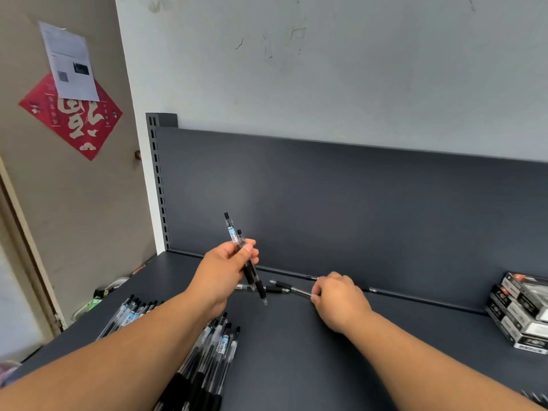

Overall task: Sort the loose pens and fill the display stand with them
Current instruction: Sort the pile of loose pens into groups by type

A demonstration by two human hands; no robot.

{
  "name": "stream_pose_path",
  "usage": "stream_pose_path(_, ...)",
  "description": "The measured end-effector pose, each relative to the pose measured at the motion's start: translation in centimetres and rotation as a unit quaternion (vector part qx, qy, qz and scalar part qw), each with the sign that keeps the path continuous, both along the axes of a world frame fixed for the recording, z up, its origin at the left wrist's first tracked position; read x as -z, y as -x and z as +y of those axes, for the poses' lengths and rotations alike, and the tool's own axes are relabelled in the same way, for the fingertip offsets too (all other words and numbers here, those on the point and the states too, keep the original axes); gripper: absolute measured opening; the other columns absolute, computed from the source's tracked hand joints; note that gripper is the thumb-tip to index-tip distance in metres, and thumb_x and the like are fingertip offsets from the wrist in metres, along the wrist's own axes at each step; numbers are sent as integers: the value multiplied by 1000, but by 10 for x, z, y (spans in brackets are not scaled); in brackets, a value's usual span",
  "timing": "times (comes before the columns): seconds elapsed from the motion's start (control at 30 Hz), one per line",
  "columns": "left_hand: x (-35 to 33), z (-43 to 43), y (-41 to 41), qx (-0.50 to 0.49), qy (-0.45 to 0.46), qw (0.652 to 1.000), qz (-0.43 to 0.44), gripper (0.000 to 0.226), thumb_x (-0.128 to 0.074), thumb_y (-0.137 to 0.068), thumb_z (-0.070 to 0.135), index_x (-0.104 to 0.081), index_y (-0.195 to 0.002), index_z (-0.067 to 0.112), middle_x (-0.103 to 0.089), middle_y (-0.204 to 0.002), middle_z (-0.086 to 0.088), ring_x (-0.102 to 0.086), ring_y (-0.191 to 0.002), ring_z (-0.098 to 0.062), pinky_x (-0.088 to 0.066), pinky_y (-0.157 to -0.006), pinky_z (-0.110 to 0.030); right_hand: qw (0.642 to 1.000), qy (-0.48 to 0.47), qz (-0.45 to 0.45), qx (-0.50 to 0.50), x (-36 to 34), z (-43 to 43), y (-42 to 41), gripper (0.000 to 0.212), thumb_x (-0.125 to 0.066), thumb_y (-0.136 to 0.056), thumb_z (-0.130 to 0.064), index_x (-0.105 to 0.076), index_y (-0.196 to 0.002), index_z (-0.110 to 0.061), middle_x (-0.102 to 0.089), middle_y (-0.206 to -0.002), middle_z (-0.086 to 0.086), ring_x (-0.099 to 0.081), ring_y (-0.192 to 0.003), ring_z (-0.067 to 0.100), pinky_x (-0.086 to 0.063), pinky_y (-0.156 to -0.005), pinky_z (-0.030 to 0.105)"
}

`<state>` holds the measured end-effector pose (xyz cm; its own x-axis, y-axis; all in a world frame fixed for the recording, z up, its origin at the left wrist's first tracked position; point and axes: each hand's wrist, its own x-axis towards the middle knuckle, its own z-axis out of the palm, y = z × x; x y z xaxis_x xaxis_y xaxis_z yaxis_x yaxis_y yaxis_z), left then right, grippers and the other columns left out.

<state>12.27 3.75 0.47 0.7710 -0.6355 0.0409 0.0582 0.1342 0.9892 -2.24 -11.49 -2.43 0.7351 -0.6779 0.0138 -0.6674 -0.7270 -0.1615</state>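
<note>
Left hand (225, 269) grips two pens (247, 262); right hand (338, 298) pinches pen (292, 287)

Soft, even daylight, faint shadows, mostly sharp centre, with wide-angle bending and slight blur at the edges.

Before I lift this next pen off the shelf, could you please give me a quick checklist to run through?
1. Left hand grips its two pens securely: ok.
2. Right hand pinches the loose pen lying on the shelf: ok.
3. Neighbouring pen lies clear of the loose pen: cannot tell, their ends look very close.
4. Pen piles at the front left sit out of the lifting path: ok.
5. Display stand ready to receive pens: cannot tell, none is in view.
</note>
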Motion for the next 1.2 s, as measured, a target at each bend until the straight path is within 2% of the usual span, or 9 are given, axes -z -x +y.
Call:
stream_pose_path(0.2, -4, -1, 2, -16, -11, 996, -89, 14, -52, -98, 22, -64, -101, 27, -72, -94, 2, -69, -94, -14, -52, -91, -35, 951, -89, -297, 3, -14, 3, -7, 4, -62, -91, -24, -64, -88, -24, -60, -93, -5, -57, -85, 8, -40, -72, 13)
stream_pose_path(0.33, -15, -2, 6, -28, -24, 983, -182, 16, -52, -97, 22, -64, -100, 32, -72, -90, 10, -66, -80, 3, -46, -73, -21, 869, -192, -455, -22, -44, 23, -15, 14, -74, -82, -20, -64, -85, -29, -67, -82, -11, -60, -71, 1, -42, -62, 6)
stream_pose_path(0.43, -16, 0, 6, -14, -58, 971, -231, 15, -54, -96, 24, -63, -100, 35, -72, -93, 11, -63, -75, 8, -45, -69, -18, 851, -230, -470, -49, -56, 33, -24, 17, -76, -80, -21, -63, -89, -28, -70, -82, -7, -64, -73, 3, -49, -67, 13)
stream_pose_path(0.67, -10, 9, 0, 48, -154, 922, -352, 19, -56, -95, 28, -63, -101, 44, -73, -93, -4, -66, -91, -24, -51, -83, -37, 804, -351, -475, -68, -67, 47, -41, 7, -66, -89, -14, -69, -95, -10, -73, -84, 8, -68, -72, 10, -57, -72, 22)
stream_pose_path(0.77, -7, 13, -4, 29, -170, 922, -346, 16, -55, -95, 23, -62, -89, 36, -72, -84, 7, -67, -83, -7, -49, -71, -21, 772, -434, -462, -50, -61, 46, -49, 17, -60, -94, -21, -68, -102, -8, -73, -91, 10, -69, -78, 12, -58, -73, 24)
stream_pose_path(0.83, -6, 15, -6, 2, -161, 936, -314, 14, -54, -96, 22, -63, -87, 28, -71, -81, 11, -63, -76, 6, -42, -64, -9, 814, -406, -413, -36, -49, 42, -54, 22, -55, -97, -28, -68, -103, -12, -73, -94, 4, -68, -81, 11, -55, -74, 22)
stream_pose_path(0.93, -5, 15, -8, -39, -117, 964, -237, 15, -53, -96, 24, -66, -89, 24, -72, -82, 7, -66, -82, -4, -48, -75, -21, 967, -141, -202, -70, -19, 31, -53, 27, -53, -96, -35, -66, -115, -21, -68, -112, -4, -61, -103, 13, -44, -89, 22)
stream_pose_path(1.03, -5, 13, -8, -52, -53, 986, -146, 16, -52, -97, 20, -66, -91, 24, -73, -86, 4, -68, -89, -10, -49, -90, -33, 987, -71, -89, -112, 6, 27, -51, 39, -53, -95, -38, -55, -132, -26, -56, -132, -3, -49, -124, 18, -37, -105, 27)
stream_pose_path(1.2, -5, 11, 1, -32, 4, 998, -61, 15, -49, -99, 17, -65, -99, 17, -71, -88, 2, -68, -84, -11, -50, -86, -31, 990, 47, -50, -122, 9, 25, -42, 27, -49, -97, -35, -62, -119, -26, -56, -120, 1, -48, -116, 22, -39, -98, 31)
